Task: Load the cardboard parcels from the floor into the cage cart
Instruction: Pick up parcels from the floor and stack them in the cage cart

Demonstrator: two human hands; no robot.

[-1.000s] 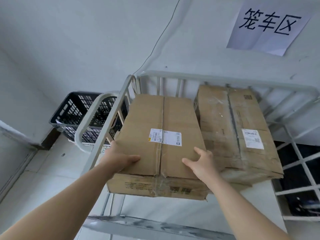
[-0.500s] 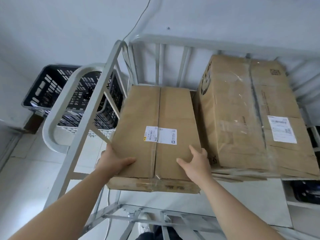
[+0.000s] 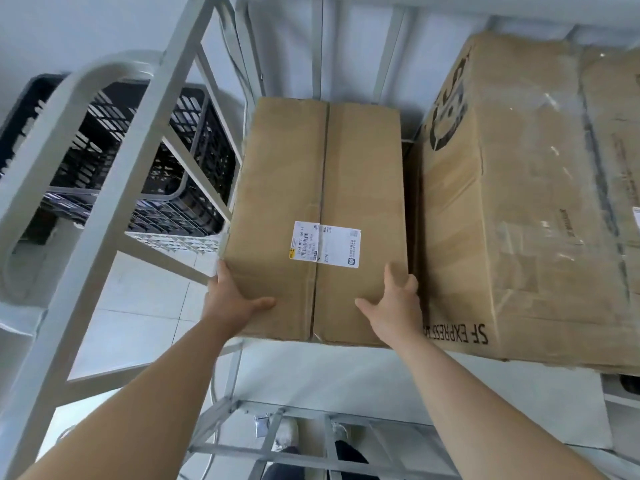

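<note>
A long brown cardboard parcel [image 3: 322,188] with a white shipping label lies inside the grey metal cage cart [image 3: 145,140], against the cart's left side rails. My left hand [image 3: 232,299] grips its near left corner, thumb on top. My right hand [image 3: 391,306] holds the near right corner, fingers spread over the top face. A bigger, taped and worn parcel [image 3: 519,209] printed "SF EXPRESS" stands right beside it in the cart, almost touching.
A black plastic crate [image 3: 114,161] sits on the tiled floor left of the cart, beyond the rails. The cart's white deck [image 3: 329,379] shows in front of the parcels. Its near frame bars [image 3: 277,431] cross below, with my shoes behind them.
The parcel has gone down and further into the cart, now level beside the big parcel. Both hands stayed on its near corners. My view tilted downward.
</note>
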